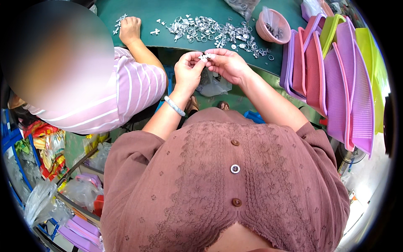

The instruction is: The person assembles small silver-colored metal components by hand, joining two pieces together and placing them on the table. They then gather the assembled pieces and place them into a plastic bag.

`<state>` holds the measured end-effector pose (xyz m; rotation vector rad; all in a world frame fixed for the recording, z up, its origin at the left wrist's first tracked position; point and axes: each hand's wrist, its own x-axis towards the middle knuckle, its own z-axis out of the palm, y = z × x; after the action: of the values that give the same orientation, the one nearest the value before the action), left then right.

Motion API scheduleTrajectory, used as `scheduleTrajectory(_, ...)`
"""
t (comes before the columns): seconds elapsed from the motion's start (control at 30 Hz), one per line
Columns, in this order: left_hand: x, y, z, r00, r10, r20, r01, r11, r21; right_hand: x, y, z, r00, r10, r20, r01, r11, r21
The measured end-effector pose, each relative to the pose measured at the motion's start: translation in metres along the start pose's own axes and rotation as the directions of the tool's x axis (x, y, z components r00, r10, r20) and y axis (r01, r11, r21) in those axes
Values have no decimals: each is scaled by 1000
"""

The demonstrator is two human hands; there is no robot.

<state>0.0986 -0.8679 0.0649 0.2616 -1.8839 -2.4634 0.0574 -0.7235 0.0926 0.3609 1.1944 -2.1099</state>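
Just off the near edge of the green table, my left hand [187,72] and my right hand [228,65] meet, fingertips together. Between them they pinch a small silvery metal piece [205,56], partly covered by the fingers; its exact shape is hard to make out. Beyond my hands, a loose spread of silvery metal rings and small castings [205,28] lies on the tabletop. One small cross-shaped piece [155,32] sits apart, left of the spread.
At my left, a co-worker's hand [130,30] rests by a few silvery pieces [119,24] on the green table [142,10]. A pink bowl [273,26] holding a plastic bag stands at the right, near stacked coloured plastic baskets [331,80]. Plastic bags [86,193] fill a lower-left shelf.
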Motion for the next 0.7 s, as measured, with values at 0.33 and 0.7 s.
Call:
scheduleTrajectory(0.33,-2,-5,-3,999,3,-52,-5,999,-51,2,6,10,998,8,-60,-9,1000,-16)
scheduleTrajectory(0.7,-4,-6,-2,999,-34,-24,32,998,-57,-2,5,8,997,2,-75,-5,999,-34)
